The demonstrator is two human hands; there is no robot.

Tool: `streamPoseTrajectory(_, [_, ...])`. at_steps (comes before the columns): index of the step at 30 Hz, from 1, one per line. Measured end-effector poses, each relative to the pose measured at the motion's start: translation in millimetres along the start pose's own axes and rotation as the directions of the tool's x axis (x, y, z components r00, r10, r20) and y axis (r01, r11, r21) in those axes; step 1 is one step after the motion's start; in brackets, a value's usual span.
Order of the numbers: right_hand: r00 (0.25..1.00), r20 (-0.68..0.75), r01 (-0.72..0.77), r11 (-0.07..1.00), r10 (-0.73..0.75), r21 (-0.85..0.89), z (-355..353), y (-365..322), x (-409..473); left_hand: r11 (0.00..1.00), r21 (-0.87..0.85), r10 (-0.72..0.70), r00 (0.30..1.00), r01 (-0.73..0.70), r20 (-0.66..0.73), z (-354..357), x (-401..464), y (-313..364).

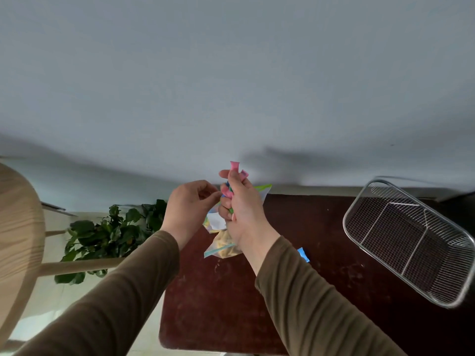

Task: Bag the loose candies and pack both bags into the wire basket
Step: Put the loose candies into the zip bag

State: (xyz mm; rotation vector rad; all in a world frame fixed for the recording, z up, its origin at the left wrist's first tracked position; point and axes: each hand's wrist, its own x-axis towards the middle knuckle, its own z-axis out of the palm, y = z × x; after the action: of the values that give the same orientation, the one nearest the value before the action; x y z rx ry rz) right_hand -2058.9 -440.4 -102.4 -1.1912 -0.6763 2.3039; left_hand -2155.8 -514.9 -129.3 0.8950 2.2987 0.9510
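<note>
My right hand is raised above the dark red table and is closed around a bunch of wrapped candies, pink, green and blue. My left hand is close beside it, fingertips pinched at the edge of a clear zip bag that shows behind both hands. A second clear bag with yellowish candies lies on the table below my hands. One blue candy lies loose on the table by my right sleeve. The wire basket stands empty at the right.
A potted green plant stands on the floor left of the table. A round light wooden table fills the left edge. A grey wall rises right behind the table.
</note>
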Motion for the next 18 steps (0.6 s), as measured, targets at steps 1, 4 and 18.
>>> streamPoseTrajectory(1, [1.000, -0.006, -0.013, 1.000, 0.013, -0.005, -1.5, 1.8, 2.0, 1.000, 0.002, -0.004, 1.000, 0.004, 0.000, 1.0, 1.6, -0.3])
streamPoseTrajectory(4, [0.997, -0.038, -0.064, 0.997, 0.062, -0.045, -9.4, 6.7, 1.7, 1.000, -0.004, -0.012, 1.000, 0.012, -0.013, 3.1, 5.4, 0.5])
streamPoseTrajectory(18, [0.872, -0.071, -0.477, 0.873, 0.484, 0.104, -20.4, 8.8, 14.6, 0.994, -0.109, -0.007, 0.994, -0.005, -0.107, 10.0, -5.0, 1.6])
